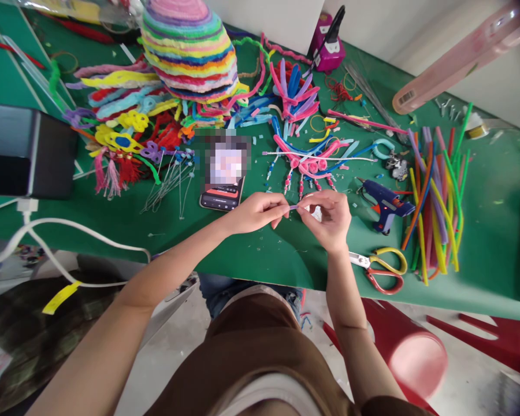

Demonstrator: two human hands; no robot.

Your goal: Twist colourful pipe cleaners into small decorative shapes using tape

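Between the fingertips of my two hands is a short lilac piece of pipe cleaner (293,207). My left hand (260,212) pinches one end, and my right hand (327,216) pinches the other with its thumb and forefinger. Most of the piece is hidden by the fingers. Just beyond my hands lies a pink and blue pipe-cleaner ornament (314,164) with beaded strands hanging from it. A phone (220,199) with a lit screen rests near my left hand. Right of my right hand is a blue glue gun (385,203), with scissors (379,268) closer to the table edge.
Coloured pipe cleaners (437,202) lie bundled at the right. A striped round fuzzy piece (190,55) stands at the back left above flowers and tassels. A black box (47,153) with a white cable (82,225) sits left. A pink bottle (455,60) leans back right on the green table (260,257).
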